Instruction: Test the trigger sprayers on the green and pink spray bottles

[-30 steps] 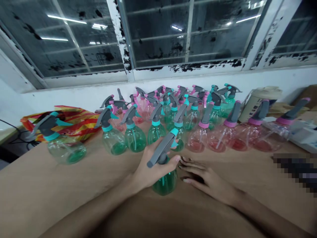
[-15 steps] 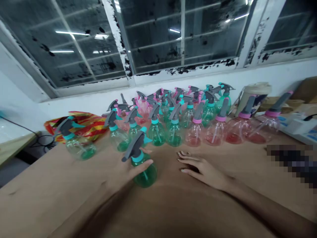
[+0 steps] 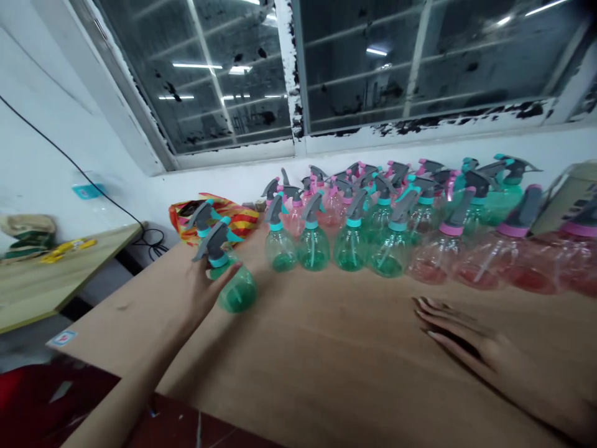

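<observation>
My left hand (image 3: 201,289) is wrapped round a green spray bottle (image 3: 236,291) with a grey trigger and teal collar, standing on the brown table (image 3: 326,361) at the left end of the row. Just behind it another green bottle's sprayer head (image 3: 201,216) shows. My right hand (image 3: 471,342) lies flat on the table at the right, fingers stretched out, holding nothing. A crowd of several green spray bottles (image 3: 349,246) and pink spray bottles (image 3: 471,264) stands along the back of the table under the window.
A red and yellow striped bag (image 3: 233,214) lies behind the bottles at the left. A lower side table (image 3: 41,286) with yellow items and a black cable stands at the far left. A beige container (image 3: 571,193) sits at the right edge. White wall and window behind.
My left hand has carried the green bottle leftwards across the table to the left end of the row. My right hand stays flat; the view has swung left.
</observation>
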Tool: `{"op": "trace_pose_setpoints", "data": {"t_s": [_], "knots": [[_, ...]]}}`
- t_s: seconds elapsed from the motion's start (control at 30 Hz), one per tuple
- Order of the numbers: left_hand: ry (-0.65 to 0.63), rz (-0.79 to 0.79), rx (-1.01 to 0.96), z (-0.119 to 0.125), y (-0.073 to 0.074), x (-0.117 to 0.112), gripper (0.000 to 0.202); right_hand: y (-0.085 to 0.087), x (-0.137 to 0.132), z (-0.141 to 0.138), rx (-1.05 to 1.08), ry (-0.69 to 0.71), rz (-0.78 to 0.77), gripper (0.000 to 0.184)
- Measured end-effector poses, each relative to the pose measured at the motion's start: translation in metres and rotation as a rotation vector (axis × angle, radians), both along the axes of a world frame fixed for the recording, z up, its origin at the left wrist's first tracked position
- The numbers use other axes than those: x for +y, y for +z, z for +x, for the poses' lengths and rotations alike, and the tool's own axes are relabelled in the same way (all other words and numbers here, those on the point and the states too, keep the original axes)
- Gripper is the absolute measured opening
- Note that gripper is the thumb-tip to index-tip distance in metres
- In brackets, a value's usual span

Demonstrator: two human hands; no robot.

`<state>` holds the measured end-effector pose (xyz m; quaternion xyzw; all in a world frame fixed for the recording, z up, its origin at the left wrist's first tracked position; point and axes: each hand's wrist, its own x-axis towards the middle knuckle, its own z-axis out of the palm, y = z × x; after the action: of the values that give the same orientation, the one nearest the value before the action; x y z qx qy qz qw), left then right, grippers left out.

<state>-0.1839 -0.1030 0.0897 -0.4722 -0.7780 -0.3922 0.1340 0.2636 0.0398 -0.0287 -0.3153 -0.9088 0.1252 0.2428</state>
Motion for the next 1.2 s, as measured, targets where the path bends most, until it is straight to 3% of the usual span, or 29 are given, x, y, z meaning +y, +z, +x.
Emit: {"op": "trace_pose_setpoints", "data": {"t_s": [0.07, 0.17, 0.23, 0.33, 0.47, 0.67, 0.83, 0.97, 1.03, 1.2], "knots": [[0.015, 0.042, 0.05, -0.005, -0.004, 0.01, 0.041, 0.006, -0.002, -0.006, -0.042, -0.031, 0.031, 0.039], [0.0, 0.075, 0.11, -0.012, -0.009, 0.028, 0.038, 0.032, -0.008, -0.035, -0.071, -0.026, 0.044, 0.034], [-0.019, 0.082, 0.144, -0.015, -0.012, 0.04, 0.035, 0.056, -0.015, -0.067, -0.024, -0.008, 0.031, 0.034], [-0.053, 0.079, 0.177, -0.019, -0.013, 0.054, 0.031, 0.089, -0.025, -0.128, 0.006, -0.005, -0.106, 0.035], [-0.092, 0.076, 0.182, -0.022, -0.012, 0.066, 0.031, 0.116, -0.028, -0.202, 0.092, 0.08, -0.245, 0.05], [-0.112, 0.081, 0.126, -0.026, -0.012, 0.08, 0.042, 0.121, -0.009, -0.267, 0.176, 0.077, -0.546, 0.078], [-0.128, 0.116, 0.042, -0.023, -0.007, 0.078, 0.055, 0.12, 0.001, -0.29, 0.175, 0.01, -0.506, 0.082], [-0.156, 0.191, -0.078, -0.008, -0.004, 0.051, 0.067, 0.121, 0.007, -0.301, 0.162, -0.022, -0.484, 0.075], [-0.194, 0.315, -0.199, 0.002, -0.002, 0.031, 0.058, 0.122, 0.011, -0.306, 0.155, -0.029, -0.48, 0.072], [-0.254, 0.373, -0.283, 0.026, 0.003, -0.009, 0.04, 0.123, 0.013, -0.309, 0.152, -0.025, -0.481, 0.07]]}}
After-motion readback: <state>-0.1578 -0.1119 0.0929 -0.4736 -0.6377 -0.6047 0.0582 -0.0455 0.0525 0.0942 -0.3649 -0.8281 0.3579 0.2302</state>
